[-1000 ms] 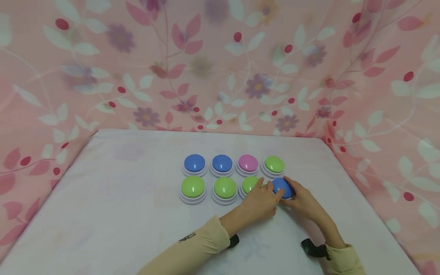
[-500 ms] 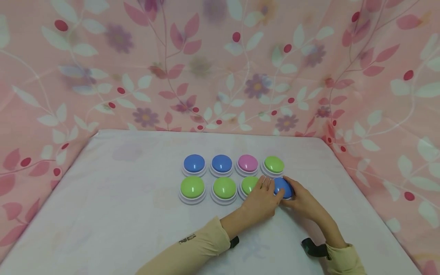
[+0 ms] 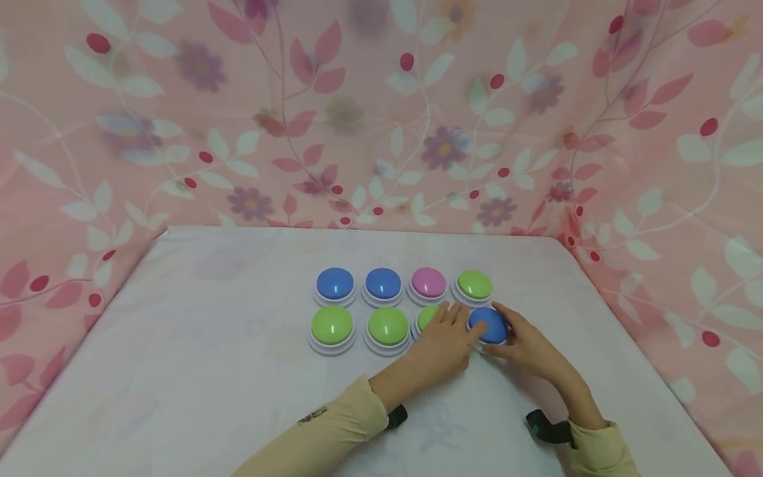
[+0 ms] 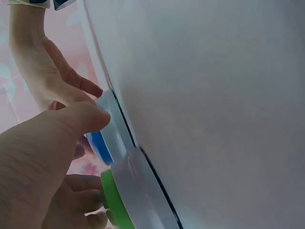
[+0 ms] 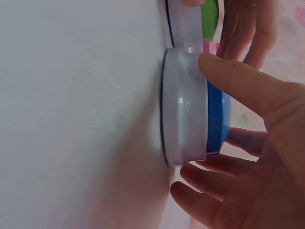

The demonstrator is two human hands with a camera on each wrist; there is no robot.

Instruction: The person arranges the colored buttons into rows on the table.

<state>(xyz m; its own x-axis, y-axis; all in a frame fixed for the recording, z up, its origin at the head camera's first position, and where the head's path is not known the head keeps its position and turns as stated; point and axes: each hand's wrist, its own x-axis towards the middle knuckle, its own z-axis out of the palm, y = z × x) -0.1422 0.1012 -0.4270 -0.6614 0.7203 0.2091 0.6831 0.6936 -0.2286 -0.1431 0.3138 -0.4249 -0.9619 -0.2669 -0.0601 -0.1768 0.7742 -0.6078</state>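
Note:
Domed push buttons on white round bases stand in two rows in the head view. My right hand (image 3: 530, 348) grips the blue button (image 3: 490, 323) at the right end of the front row, thumb on the near side and fingers round the far side of its white base (image 5: 186, 109). My left hand (image 3: 438, 348) lies over the neighbouring green button (image 3: 426, 317), partly hiding it. One left finger reaches onto the blue dome, and in the left wrist view the left thumb (image 4: 97, 118) is at the blue button's base. The two bases stand side by side, right at each other's edges.
Further left in the front row are two green buttons (image 3: 388, 326). The back row has blue buttons (image 3: 335, 283), a pink button (image 3: 428, 282) and a green button (image 3: 475, 285). A white cloth covers the table (image 3: 179, 344); floral fabric (image 3: 381, 132) hangs behind and beside it.
The left hand has shifted slightly left, its raised fingers coming down over the green button. The blue button shows more of its dome and sits flatter; the right hand stays round it.

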